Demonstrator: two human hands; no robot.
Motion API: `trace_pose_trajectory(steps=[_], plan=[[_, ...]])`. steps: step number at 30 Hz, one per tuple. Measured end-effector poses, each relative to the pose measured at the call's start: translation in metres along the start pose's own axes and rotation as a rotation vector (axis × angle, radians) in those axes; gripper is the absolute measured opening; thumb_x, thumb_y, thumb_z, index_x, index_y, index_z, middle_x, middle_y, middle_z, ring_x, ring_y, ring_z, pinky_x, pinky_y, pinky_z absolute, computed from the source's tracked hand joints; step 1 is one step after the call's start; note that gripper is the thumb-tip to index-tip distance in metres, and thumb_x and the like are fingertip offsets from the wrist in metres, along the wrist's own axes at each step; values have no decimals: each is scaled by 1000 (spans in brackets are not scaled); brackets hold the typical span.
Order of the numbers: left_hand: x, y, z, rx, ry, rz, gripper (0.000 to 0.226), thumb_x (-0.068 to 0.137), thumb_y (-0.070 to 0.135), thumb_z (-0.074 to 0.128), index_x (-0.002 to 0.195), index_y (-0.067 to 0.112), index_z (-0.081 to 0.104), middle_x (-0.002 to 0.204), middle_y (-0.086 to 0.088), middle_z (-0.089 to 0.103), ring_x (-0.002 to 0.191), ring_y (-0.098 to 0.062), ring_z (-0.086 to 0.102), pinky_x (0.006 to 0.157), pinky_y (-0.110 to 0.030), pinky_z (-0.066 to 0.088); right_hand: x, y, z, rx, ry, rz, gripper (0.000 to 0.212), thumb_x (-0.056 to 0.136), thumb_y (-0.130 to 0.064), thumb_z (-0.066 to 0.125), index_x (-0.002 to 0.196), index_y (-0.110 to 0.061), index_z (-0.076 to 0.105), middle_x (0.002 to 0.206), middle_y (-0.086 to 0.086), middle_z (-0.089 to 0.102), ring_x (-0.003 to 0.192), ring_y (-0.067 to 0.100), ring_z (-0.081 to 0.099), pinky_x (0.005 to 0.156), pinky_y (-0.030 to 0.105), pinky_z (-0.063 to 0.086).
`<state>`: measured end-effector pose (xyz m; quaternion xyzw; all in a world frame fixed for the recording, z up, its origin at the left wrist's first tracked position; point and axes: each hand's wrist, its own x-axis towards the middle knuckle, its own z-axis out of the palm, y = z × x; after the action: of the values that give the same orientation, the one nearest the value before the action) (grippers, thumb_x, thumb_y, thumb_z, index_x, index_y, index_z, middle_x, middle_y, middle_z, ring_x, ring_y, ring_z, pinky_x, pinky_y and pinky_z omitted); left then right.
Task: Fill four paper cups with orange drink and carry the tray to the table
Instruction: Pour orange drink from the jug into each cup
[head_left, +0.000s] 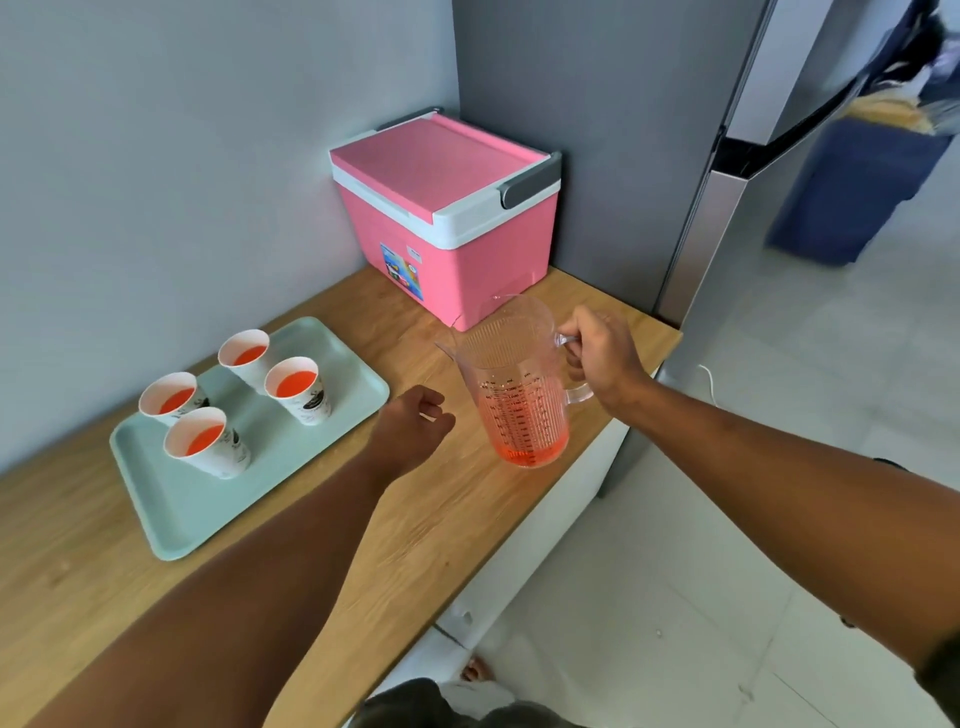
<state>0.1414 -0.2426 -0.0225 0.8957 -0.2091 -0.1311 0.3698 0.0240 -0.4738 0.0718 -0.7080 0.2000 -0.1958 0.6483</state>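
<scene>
A pale green tray (171, 512) lies on the wooden counter at the left. On it stand several white paper cups (298, 389), each holding orange drink. A clear plastic pitcher (511, 384) stands upright on the counter to the right of the tray, with a little orange drink at its bottom. My right hand (602, 358) is closed around the pitcher's handle. Between the tray and the pitcher, my left hand (413, 431) hovers over the counter with loosely curled fingers and nothing in it.
A pink cooler box (452, 218) with a white rim sits in the back corner against the grey wall. The wooden counter (415, 545) ends in an edge on the right, with white floor below. A steel fridge (727, 171) stands at the right.
</scene>
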Motion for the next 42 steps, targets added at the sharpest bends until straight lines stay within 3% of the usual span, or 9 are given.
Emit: trace_pose_trajectory(steps=[4, 10, 14, 21, 30, 42], plan=[[25, 2, 8, -6, -35, -13, 30, 89, 32, 71, 116, 20, 66, 100, 10, 67, 92, -11, 67, 87, -39, 59, 26, 7, -10, -7, 42, 25, 35, 83, -24, 45, 49, -20, 40, 50, -1, 36, 46, 12, 31, 46, 27, 28], [63, 8, 18, -36, -57, -50, 27, 88, 34, 73, 112, 24, 66, 96, 9, 68, 88, -15, 67, 83, -38, 59, 73, 13, -22, 38, 73, 15, 39, 81, -20, 46, 42, -22, 39, 46, -2, 33, 45, 15, 27, 47, 26, 25], [80, 15, 25, -14, -45, -68, 24, 89, 31, 72, 111, 23, 66, 97, 8, 68, 87, -13, 65, 79, -30, 54, 106, 21, -29, 67, 57, 19, 40, 79, -17, 45, 41, -22, 35, 45, -2, 28, 48, 17, 23, 51, 33, 19], [107, 37, 36, -16, 57, -151, 24, 88, 29, 73, 109, 21, 66, 96, 7, 70, 89, -14, 65, 69, -21, 46, 162, 31, -34, 47, 9, 24, 40, 75, -21, 47, 37, -22, 34, 40, -3, 30, 44, 17, 28, 51, 32, 24], [129, 59, 64, -13, 126, -242, 27, 87, 26, 71, 112, 17, 67, 95, 4, 71, 88, -13, 64, 80, -28, 51, 217, 50, -46, 8, -56, 41, 31, 68, -34, 49, 49, -12, 37, 44, 0, 35, 46, 18, 33, 50, 29, 26], [138, 75, 82, 27, 178, -318, 26, 87, 26, 71, 111, 19, 67, 98, 5, 71, 90, -15, 65, 75, -26, 47, 245, 74, -54, 67, -84, 76, 28, 72, -24, 49, 51, -10, 38, 43, -1, 33, 44, 18, 31, 44, 26, 24]])
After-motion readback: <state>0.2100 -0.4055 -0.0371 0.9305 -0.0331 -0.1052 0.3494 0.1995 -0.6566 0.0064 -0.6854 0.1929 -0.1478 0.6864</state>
